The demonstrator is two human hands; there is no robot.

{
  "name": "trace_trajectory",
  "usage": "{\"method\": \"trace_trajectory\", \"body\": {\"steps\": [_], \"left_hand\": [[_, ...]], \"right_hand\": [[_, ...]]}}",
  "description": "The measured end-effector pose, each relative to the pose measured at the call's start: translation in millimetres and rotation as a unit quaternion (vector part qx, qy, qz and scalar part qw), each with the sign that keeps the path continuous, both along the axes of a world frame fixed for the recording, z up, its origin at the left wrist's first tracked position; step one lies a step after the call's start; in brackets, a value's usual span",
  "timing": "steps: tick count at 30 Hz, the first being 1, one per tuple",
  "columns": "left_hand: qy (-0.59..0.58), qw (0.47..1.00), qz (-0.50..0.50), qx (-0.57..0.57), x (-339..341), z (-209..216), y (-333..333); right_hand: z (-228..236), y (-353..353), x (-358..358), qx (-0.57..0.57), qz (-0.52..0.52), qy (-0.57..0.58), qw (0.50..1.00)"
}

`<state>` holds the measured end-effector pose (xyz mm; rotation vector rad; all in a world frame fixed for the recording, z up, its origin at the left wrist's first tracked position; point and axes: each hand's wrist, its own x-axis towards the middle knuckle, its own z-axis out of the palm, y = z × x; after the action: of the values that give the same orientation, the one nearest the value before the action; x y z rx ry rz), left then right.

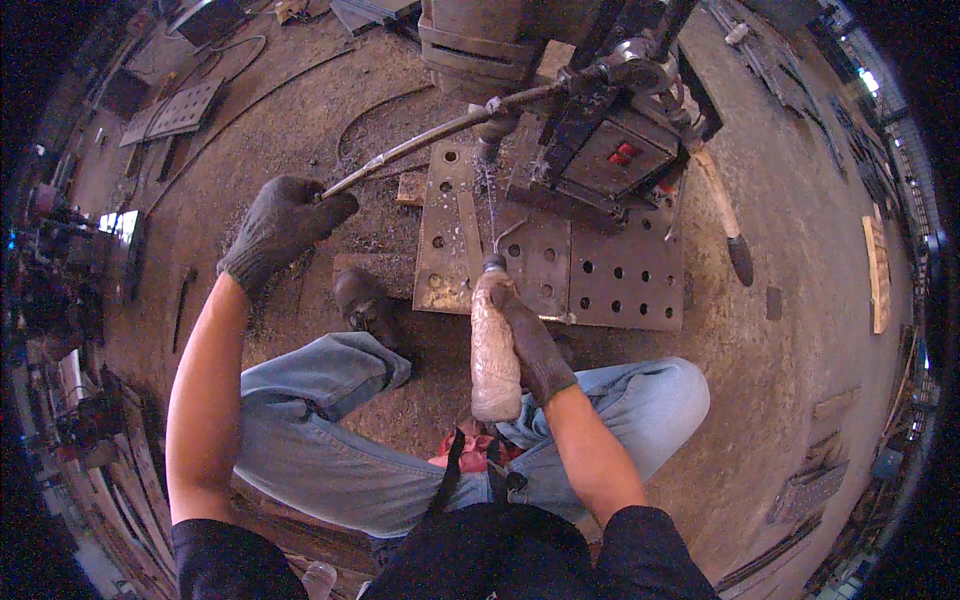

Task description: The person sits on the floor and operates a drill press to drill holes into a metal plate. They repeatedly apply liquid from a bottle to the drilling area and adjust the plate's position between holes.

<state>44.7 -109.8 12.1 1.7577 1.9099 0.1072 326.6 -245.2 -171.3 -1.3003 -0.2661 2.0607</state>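
My left hand [283, 226], in a dark glove, grips the end of a long metal lever [440, 133] that runs up to a drilling machine [612, 120]. My right hand [532, 342], also gloved, holds a grimy plastic bottle [493, 350] tipped toward the drill bit [489, 150], and a thin stream of liquid arcs from its cap. The bit stands over a brown steel plate [545, 260] with several round holes. My knees in blue jeans frame the bottle.
Dirt floor strewn with metal shavings. My dark shoe [365, 305] rests beside the plate. A wooden-handled tool [724, 212] lies at the right. A perforated plate [178, 110] lies far left, and scrap metal lines the edges.
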Motion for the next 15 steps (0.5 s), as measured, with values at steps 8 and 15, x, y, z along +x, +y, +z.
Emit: {"method": "trace_trajectory", "body": {"steps": [8,15], "left_hand": [[0.009,1.000,-0.002,0.000,-1,-2,1],[-0.014,1.000,0.003,0.001,-3,-6,0]], "right_hand": [[38,1,-13,0.173,-0.035,-0.095,0.980],[19,-7,-16,0.242,0.086,-0.233,0.938]]}}
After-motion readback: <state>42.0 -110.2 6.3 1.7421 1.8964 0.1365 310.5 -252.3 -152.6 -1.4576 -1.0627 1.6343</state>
